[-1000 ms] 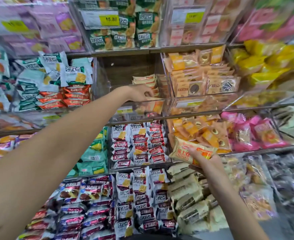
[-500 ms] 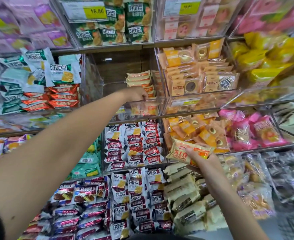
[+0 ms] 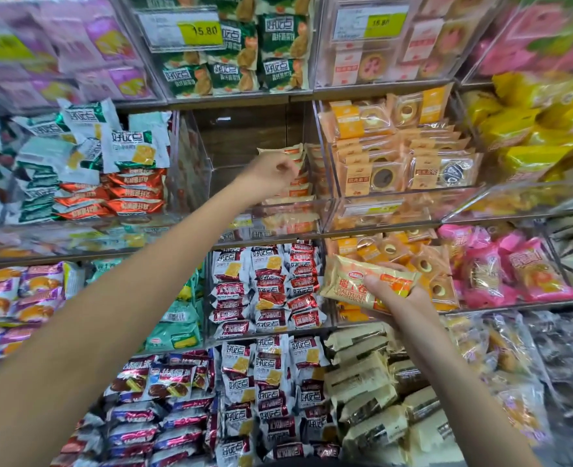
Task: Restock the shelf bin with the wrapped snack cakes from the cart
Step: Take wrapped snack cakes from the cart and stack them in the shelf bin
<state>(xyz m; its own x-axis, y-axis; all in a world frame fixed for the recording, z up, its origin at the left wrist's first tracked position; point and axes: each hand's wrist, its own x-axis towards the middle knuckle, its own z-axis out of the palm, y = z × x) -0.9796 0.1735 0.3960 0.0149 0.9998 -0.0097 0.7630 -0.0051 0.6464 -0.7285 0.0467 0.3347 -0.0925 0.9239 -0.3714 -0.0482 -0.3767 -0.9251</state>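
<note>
A wall of clear acrylic shelf bins fills the view, each packed with wrapped snacks. The middle clear acrylic bin [image 3: 207,183] on the second row is mostly bare: its wooden back shows, and only a low stack of cream-and-orange wrapped snack cakes [image 3: 296,183] sits against its right wall. The left hand [image 3: 271,173] reaches into this bin with fingers curled loosely beside the top of that stack; whether it pinches a wrapper cannot be told. Lower and to the right, the right hand [image 3: 394,298] holds a small bundle of the same cream-and-orange wrapped snack cakes [image 3: 367,284], thumb across the front, in front of the bin of orange-labelled ring cakes [image 3: 423,264]. To the right of the half-filled bin, a full bin of orange-labelled flat round cakes in clear wrap [image 3: 399,153] stands stacked in rows. To its left, a bin holds white-and-green cracker packs [image 3: 126,146] piled over red foil packs [image 3: 123,197]. Above, a bin with dark green packs [image 3: 244,59] carries a yellow price tag reading 15.80 [image 3: 204,30]. Below the half-filled bin, a bin holds white-and-red cracker packs [image 3: 264,288] in three columns, and beneath it more of the same. Pink wrapped cakes [image 3: 514,267] fill a bin at the right, yellow packs [image 3: 527,126] one above it.
</note>
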